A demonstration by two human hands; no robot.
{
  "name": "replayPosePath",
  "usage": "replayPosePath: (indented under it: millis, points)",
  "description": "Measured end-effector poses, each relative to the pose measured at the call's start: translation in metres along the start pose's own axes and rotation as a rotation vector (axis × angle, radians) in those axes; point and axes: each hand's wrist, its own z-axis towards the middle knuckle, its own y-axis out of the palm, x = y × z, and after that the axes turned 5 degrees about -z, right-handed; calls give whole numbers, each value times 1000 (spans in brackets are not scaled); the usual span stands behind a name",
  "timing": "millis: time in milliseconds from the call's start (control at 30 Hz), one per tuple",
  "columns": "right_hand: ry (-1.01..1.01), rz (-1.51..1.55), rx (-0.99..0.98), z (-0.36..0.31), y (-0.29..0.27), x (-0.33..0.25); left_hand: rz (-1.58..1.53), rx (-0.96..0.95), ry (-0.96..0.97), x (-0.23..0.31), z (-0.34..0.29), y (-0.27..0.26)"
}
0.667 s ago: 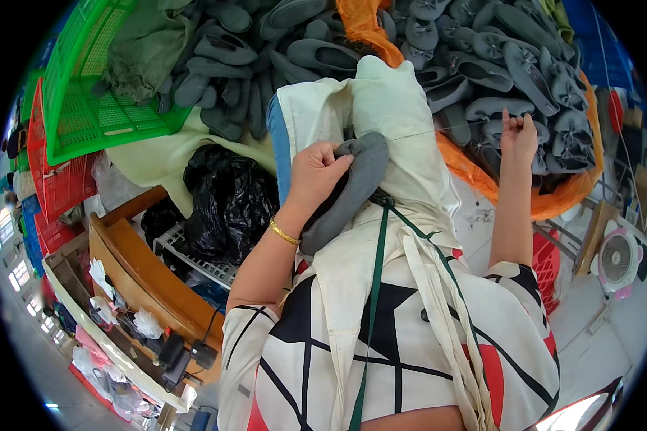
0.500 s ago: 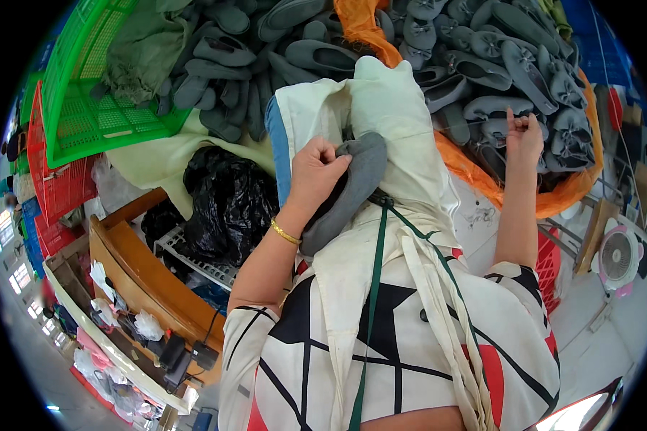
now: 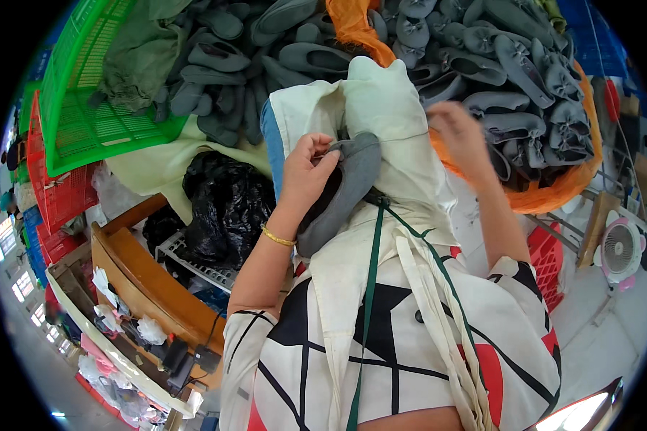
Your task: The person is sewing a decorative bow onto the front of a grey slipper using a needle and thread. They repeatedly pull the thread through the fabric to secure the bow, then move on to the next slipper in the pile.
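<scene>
Grey slip-on shoe (image 3: 338,190) sits near centre, lying on the cream apron (image 3: 392,122) draped over the lap, toe pointing near-left, opening toward the far end. Left hand (image 3: 305,172) is clamped on it: thumb and fingers pinching the edge of the opening, palm over the upper. Right hand (image 3: 464,136) is empty, fingers loosely spread, hovering apart from the shoe over the apron's right edge; it's motion-blurred, so I can't tell exact finger pose.

For the step in hand, as I read it: keep the left pinch close to the rim so the soft upper doesn't fold, and bring the right hand in to support the toe end rather than working one-handed. The shoe looks floppy, so grip the sole.

Further out: pile of grey shoes (image 3: 525,79) on orange cloth (image 3: 561,187) far right, second heap (image 3: 237,65) far left by the green crate (image 3: 86,122). Black plastic bag (image 3: 223,208) left; small fan (image 3: 622,251) right.
</scene>
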Motion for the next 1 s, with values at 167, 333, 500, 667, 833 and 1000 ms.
replayPosePath:
  millis: [167,333,500,667,833,1000]
  points:
    - [-421,-482,-231,5,42,-57,157,62,69,28,-11,-5]
    - [-377,-186,-313,-3,50,-82,-19,-173,-331,44,-20,6]
    - [-471,-91,-360,-16,63,-101,-255,-181,-426,26,-17,4]
    - [-129,-181,-415,2,59,-102,-754,-80,-605,35,-18,-2]
    - [-393,-394,-401,12,74,-89,-314,-181,-490,35,-23,-9]
    - [-507,-459,-362,17,86,-84,-51,-150,-204,33,-27,-4]
